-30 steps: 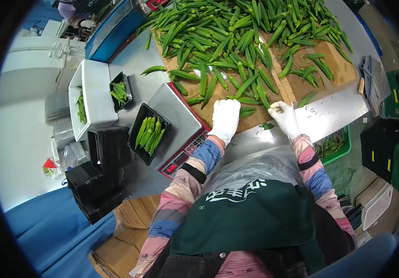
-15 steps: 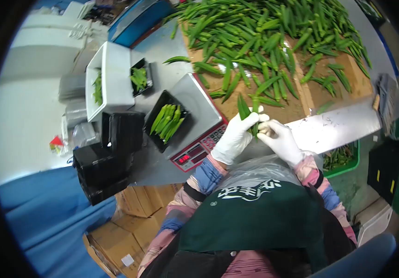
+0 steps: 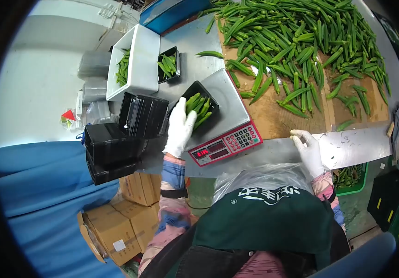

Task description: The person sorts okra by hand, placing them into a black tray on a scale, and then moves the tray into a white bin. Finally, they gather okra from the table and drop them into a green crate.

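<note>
My left hand [image 3: 180, 127], in a white glove, rests over the near end of a black tray of okra [image 3: 199, 105] that sits on a red-fronted scale [image 3: 227, 121]; its fingers lie among the pods, and I cannot tell whether it still grips any. My right hand [image 3: 307, 147], also gloved, lies with curled fingers on the steel table edge [image 3: 357, 144], holding nothing that I can see. A large heap of loose okra [image 3: 301, 41] covers the cardboard [image 3: 278, 118] beyond the scale.
A white bin [image 3: 137, 65] with okra and a small black tray of okra [image 3: 168, 64] stand at the back left. Stacks of empty black trays [image 3: 116, 139] sit left of the scale. Cardboard boxes [image 3: 116, 222] and a green crate [image 3: 352, 178] are below the table.
Both hands picked okra from the heap and bunched it together. My left hand then carried the pods left to the tray on the scale, and my right hand dropped to the table edge.
</note>
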Demonstrator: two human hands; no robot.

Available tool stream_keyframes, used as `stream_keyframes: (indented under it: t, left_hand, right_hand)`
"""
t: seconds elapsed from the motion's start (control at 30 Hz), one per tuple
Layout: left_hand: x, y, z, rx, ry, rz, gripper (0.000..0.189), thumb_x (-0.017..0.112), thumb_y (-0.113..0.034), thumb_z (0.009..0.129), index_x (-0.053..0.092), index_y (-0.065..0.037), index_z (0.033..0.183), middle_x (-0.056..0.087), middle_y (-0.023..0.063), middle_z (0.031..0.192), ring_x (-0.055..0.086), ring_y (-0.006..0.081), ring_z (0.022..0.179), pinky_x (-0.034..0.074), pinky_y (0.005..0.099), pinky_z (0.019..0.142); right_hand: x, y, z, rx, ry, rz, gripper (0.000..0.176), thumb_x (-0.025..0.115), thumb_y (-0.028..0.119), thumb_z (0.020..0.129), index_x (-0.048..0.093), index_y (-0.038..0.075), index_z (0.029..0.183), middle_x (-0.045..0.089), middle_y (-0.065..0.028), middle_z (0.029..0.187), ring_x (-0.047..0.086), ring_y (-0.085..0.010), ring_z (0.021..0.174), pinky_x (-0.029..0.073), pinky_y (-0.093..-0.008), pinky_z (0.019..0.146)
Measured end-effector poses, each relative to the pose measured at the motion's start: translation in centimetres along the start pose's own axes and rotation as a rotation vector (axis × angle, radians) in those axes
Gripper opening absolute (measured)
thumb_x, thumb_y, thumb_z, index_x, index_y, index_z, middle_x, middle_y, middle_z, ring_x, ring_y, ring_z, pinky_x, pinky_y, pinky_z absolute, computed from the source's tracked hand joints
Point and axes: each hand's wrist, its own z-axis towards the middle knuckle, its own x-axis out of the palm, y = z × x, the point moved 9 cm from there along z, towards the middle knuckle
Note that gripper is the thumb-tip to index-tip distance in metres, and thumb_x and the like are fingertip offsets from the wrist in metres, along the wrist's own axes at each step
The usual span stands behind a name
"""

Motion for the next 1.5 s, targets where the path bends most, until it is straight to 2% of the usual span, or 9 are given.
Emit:
stream_keyframes:
  t: [0.27,0.33,0.47,0.67,0.8,1.1,1.33,1.43,1.5]
  left_hand:
    - [-9.3,10.4,-6.2,-0.403,-0.427,-0.298,0.053,0.058,-0.011,0.101,0.043,0.004,0.149,0.051,0.0217,0.149,0.048,0.0280,0.139,0.037,0.0370,0.116]
    - [-8.8,12.4,-8.3,-0.494,-0.429,-0.424,0.052,0.059,-0.012,0.101,0.043,0.004,0.148,0.056,0.0199,0.142,0.057,0.0243,0.128,0.044,0.0337,0.109]
    - [-4.8,12.1,-10.6,-0.707,-0.323,-0.734,0.053,0.061,-0.019,0.102,0.043,0.006,0.145,0.068,0.0053,0.102,0.057,0.0062,0.077,0.048,0.0203,0.069]
    - [-0.4,11.8,-10.9,-0.775,-0.192,-0.691,0.052,0.064,-0.028,0.101,0.051,0.003,0.140,0.069,0.0069,0.100,0.061,0.0070,0.074,0.051,0.0200,0.064]
    - [2.3,10.4,-9.9,-0.832,0.021,-0.769,0.043,0.068,-0.031,0.098,0.060,-0.001,0.128,0.070,0.0078,0.100,0.066,0.0149,0.062,0.054,0.0252,0.054]
    - [1.5,13.0,-4.4,-0.892,-0.085,-0.960,0.023,0.055,-0.010,0.097,0.057,0.004,0.114,0.064,0.0159,0.102,0.070,0.0250,0.062,0.061,0.0319,0.049]
    - [3.8,17.8,5.7,-0.948,0.005,-1.156,0.039,0.065,-0.019,0.096,0.059,0.006,0.125,0.069,0.0156,0.104,0.074,0.0302,0.083,0.063,0.0337,0.068]
    - [7.5,23.1,11.1,-0.538,0.092,-0.925,0.048,0.065,-0.016,0.095,0.050,0.013,0.130,0.064,0.0240,0.115,0.069,0.0377,0.096,0.062,0.0398,0.082]
    - [12.8,22.9,12.0,-1.201,-0.085,-1.711,0.032,0.049,-0.001,0.098,0.045,0.013,0.126,0.050,0.0304,0.124,0.061,0.0472,0.107,0.065,0.0464,0.081]
  right_hand:
    - [0.7,-1.1,-0.6,0.097,0.040,-0.005,0.022,0.064,0.009,0.100,0.069,0.000,0.119,0.072,-0.0052,0.105,0.066,-0.0114,0.097,0.051,-0.0253,0.087]
    - [1.1,-1.5,-0.5,0.083,0.070,-0.058,0.023,0.064,0.009,0.100,0.069,0.000,0.121,0.072,-0.0054,0.106,0.067,-0.0123,0.098,0.051,-0.0257,0.088]
    - [2.6,-2.3,-0.4,0.079,0.114,-0.115,0.023,0.068,0.010,0.098,0.070,0.001,0.119,0.072,-0.0053,0.104,0.065,-0.0114,0.093,0.051,-0.0259,0.086]
    - [4.7,-0.6,-0.4,0.022,0.168,-0.191,0.023,0.070,0.012,0.097,0.071,0.000,0.117,0.071,-0.0081,0.102,0.065,-0.0136,0.092,0.051,-0.0271,0.087]
    - [4.9,0.7,-0.2,0.018,0.156,-0.279,0.024,0.069,0.012,0.096,0.070,-0.001,0.116,0.073,-0.0117,0.106,0.067,-0.0180,0.100,0.051,-0.0298,0.092]
    - [4.7,-1.4,0.7,0.044,0.142,-0.243,0.023,0.068,0.010,0.096,0.071,-0.002,0.115,0.073,-0.0143,0.107,0.068,-0.0221,0.102,0.051,-0.0325,0.094]
    - [5.0,-2.5,2.0,0.086,0.132,-0.257,0.022,0.069,0.011,0.095,0.071,-0.001,0.113,0.073,-0.0151,0.108,0.068,-0.0233,0.104,0.051,-0.0336,0.095]
    - [4.7,-0.5,2.6,0.073,0.107,-0.301,0.022,0.070,0.011,0.095,0.071,-0.001,0.113,0.073,-0.0139,0.107,0.068,-0.0225,0.102,0.052,-0.0328,0.092]
    - [4.2,-0.8,3.0,0.070,0.087,-0.296,0.021,0.070,0.011,0.095,0.071,0.000,0.112,0.073,-0.0128,0.106,0.068,-0.0209,0.099,0.052,-0.0316,0.089]
